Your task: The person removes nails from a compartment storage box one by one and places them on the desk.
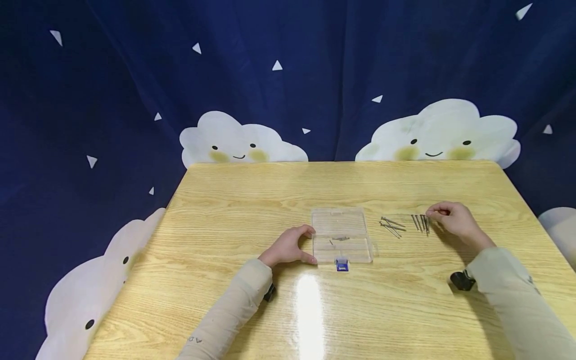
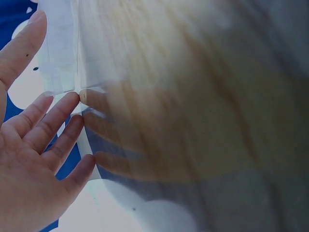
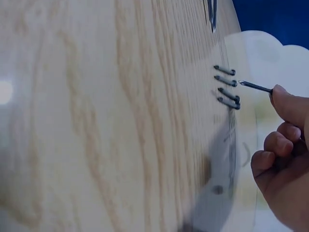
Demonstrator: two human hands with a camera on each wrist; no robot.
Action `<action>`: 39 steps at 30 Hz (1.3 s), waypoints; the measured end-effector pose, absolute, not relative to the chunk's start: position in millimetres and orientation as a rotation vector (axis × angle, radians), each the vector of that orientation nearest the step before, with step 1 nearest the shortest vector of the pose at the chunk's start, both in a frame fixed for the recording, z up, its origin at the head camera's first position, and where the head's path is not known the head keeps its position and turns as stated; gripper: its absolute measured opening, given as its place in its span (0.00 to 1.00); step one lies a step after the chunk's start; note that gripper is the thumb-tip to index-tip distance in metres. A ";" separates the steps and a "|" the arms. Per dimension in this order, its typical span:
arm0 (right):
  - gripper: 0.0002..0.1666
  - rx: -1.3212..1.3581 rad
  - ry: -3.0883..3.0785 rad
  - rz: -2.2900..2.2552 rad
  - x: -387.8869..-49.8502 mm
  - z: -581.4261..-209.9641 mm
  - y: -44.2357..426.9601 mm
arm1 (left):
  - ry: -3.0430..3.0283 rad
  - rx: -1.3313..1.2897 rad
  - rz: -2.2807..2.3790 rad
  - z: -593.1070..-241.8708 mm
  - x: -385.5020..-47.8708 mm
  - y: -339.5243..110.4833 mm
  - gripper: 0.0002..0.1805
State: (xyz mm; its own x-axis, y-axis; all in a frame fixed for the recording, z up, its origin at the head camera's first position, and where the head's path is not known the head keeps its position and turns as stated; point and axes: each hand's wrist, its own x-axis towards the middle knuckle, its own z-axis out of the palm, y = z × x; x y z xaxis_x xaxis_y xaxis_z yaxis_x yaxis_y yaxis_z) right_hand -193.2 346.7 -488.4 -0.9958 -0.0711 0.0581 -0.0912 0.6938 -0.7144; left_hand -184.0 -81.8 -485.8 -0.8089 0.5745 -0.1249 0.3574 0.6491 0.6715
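The left hand (image 1: 290,246) reaches to the left edge of a clear plastic box (image 1: 340,256), thumb and fingers spread and touching it. In the left wrist view, its fingers (image 2: 52,127) are nearly straight, tips resting against the tabletop. The box lies with its transparent lid (image 1: 338,221) laid back, a few small nails (image 1: 340,239) inside, and a blue clasp (image 1: 342,265) at the front. Between thumb and fingers, the right hand (image 1: 454,220) pinches a nail (image 3: 256,87), its point over a row of nails (image 3: 227,82) on the table.
Right of the box lies a loose, crossed pile of nails (image 1: 392,226). Everything stands on a wood-grain table (image 1: 234,200), with a glare patch near the front. Behind it hangs a dark blue curtain (image 1: 315,90) with cloud pictures.
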 end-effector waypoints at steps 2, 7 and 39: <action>0.17 0.148 -2.874 1.213 -195.4 -488.8 349.0 | 2.545 0.741 0.932 -485.1 -183.7 -81.7 0.38; 0.16 0.145 -2.885 1.227 -201.0 -492.9 354.3 | 2.553 0.749 0.920 -484.9 -183.6 -81.2 0.38; 0.24 -0.023 -2.935 1.174 -202.5 -498.2 359.5 | 2.549 0.761 0.916 -484.7 -185.2 -82.0 0.38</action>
State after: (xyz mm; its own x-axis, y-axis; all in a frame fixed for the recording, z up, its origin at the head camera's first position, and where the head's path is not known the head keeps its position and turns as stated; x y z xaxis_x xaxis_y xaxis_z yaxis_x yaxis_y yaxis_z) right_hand -202.5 359.5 -498.2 -0.9997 0.0061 -0.0238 0.0209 0.7243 -0.6892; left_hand -185.2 -82.0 -484.7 -0.8043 0.5819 -0.1203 0.3723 0.6513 0.6612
